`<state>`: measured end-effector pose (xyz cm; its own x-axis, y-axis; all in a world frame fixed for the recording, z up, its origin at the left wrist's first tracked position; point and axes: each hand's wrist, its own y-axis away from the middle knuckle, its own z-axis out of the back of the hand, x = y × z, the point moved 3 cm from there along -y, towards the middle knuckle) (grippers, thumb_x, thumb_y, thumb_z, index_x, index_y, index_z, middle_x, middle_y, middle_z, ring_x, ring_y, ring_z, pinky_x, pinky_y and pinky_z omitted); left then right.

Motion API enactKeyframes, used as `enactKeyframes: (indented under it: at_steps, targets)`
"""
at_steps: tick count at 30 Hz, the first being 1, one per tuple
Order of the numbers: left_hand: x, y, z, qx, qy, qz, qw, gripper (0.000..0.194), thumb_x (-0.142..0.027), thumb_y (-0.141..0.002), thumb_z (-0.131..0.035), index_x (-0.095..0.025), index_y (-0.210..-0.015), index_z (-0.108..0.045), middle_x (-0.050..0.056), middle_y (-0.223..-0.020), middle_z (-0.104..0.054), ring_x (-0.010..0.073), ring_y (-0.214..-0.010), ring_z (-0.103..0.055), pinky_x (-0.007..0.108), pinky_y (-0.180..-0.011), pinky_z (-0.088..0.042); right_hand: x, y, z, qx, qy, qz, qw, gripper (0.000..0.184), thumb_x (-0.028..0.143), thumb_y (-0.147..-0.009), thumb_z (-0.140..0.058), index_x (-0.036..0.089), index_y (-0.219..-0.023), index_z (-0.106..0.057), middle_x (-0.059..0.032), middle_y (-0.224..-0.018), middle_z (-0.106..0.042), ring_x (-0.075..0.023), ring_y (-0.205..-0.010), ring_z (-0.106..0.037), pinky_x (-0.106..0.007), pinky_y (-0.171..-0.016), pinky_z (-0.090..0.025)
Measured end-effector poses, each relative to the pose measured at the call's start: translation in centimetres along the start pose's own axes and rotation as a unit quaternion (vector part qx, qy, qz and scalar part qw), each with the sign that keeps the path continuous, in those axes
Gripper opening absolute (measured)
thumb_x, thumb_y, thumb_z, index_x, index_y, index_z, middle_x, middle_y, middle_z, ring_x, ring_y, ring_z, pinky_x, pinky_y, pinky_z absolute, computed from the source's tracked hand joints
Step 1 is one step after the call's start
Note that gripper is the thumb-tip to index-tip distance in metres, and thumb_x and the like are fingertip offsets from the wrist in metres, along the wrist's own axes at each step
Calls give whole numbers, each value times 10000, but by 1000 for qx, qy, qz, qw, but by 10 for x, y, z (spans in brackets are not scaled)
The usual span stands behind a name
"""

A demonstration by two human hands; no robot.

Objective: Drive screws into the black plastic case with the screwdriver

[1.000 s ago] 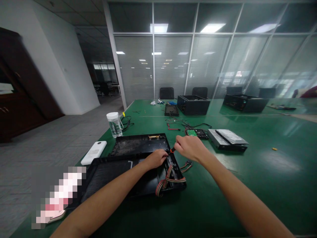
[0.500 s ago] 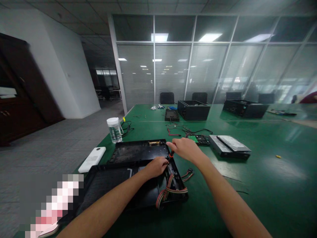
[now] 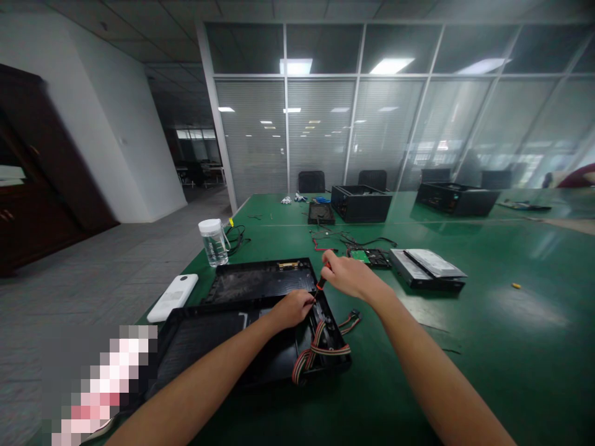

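Observation:
A screwdriver (image 3: 320, 285) with a red and black handle is in my right hand (image 3: 351, 274), whose fingers wrap round its top. It leans slightly, its shaft pointing down at the right side of an open black plastic casing (image 3: 199, 337). My left hand (image 3: 294, 308) rests over that casing, thumb and fingers pinched together beside the screwdriver's lower end. Whatever lies between those fingertips is hidden. Striped multicoloured wires (image 3: 320, 350) loop over the casing's right edge. Just behind sits a black panel (image 3: 260, 282) with a gold-coloured connector (image 3: 288, 266).
A clear bottle (image 3: 214, 244) and a white power-bank-like block (image 3: 173, 298) stand at the left table edge. To the right are a green circuit board (image 3: 360, 256) and a drive unit (image 3: 425, 271). Farther back are black computer cases (image 3: 361, 204) and loose cables (image 3: 376, 240).
My right hand has turned round the handle, its thumb now higher and no longer stretched out to the left. The left hand stays in place. The view has shifted slightly.

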<state>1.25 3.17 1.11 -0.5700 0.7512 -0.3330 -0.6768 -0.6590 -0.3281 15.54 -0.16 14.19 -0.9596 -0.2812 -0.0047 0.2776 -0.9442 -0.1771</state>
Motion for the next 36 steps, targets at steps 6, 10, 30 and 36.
enactKeyframes:
  at_steps: [6,10,30,36]
  targets:
    - [-1,-1,0,0,-7,-7,1000,131,-130,-814,-500,-141,-844,-627,38,-776,-606,142,-736,-547,233,-721,-417,3,0,2,-15,38,-27,999,509,477,-893,-222,157,-881,-618,-138,-884,-661,-266,-840,-609,-318,-692,-371]
    - [-1,-1,1,1,-7,-5,1000,131,-123,-806,-511,-140,-872,-623,40,-794,-611,146,-754,-551,236,-738,-419,6,-1,1,-17,17,-1,1000,338,379,-870,-329,182,-1040,-544,-85,-870,-663,-229,-804,-615,-289,-671,-368]
    - [-6,2,7,17,-4,19,1000,156,-130,-814,-493,-152,-900,-622,48,-881,-625,162,-847,-569,263,-817,-422,3,0,0,-12,2,20,1000,413,547,-835,-382,205,-919,-597,-80,-848,-658,-219,-804,-609,-284,-665,-374]
    - [-7,3,8,11,-6,14,1000,153,-134,-816,-492,-152,-887,-626,47,-864,-627,165,-832,-567,265,-802,-426,0,9,4,-11,-7,8,1000,425,526,-848,-352,189,-862,-611,-78,-800,-648,-219,-770,-602,-295,-654,-379]
